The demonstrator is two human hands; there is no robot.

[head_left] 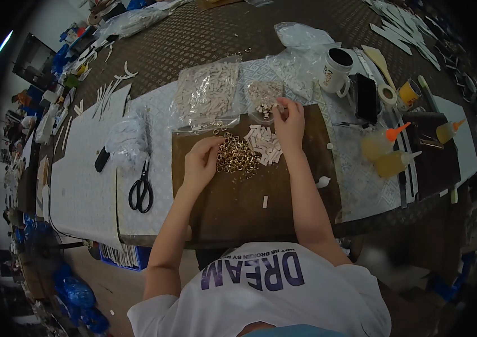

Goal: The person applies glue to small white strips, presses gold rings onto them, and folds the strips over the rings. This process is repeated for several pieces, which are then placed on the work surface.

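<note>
My left hand (200, 163) is at the left edge of a heap of small gold-coloured metal rings (237, 157), its fingertips pressed together against the pile; what they grip is too small to tell. Over the edge of a small open plastic bag (262, 96) of little pieces, my right hand (291, 124) has its thumb and fingers in a pinch, and anything between them is hidden. Just below that hand lies a pile of short whitish strips (264, 144), touching the ring heap. All of this rests on a brown mat (227, 216), where one loose strip (265, 202) lies nearer me.
Behind the piles lies a large clear bag (207, 90) of pale strips. Black scissors (141, 191) lie at left. A white mug (335, 72), a phone (364, 98), a tape roll (387, 94) and bottles of yellow liquid (378, 145) stand or lie at right.
</note>
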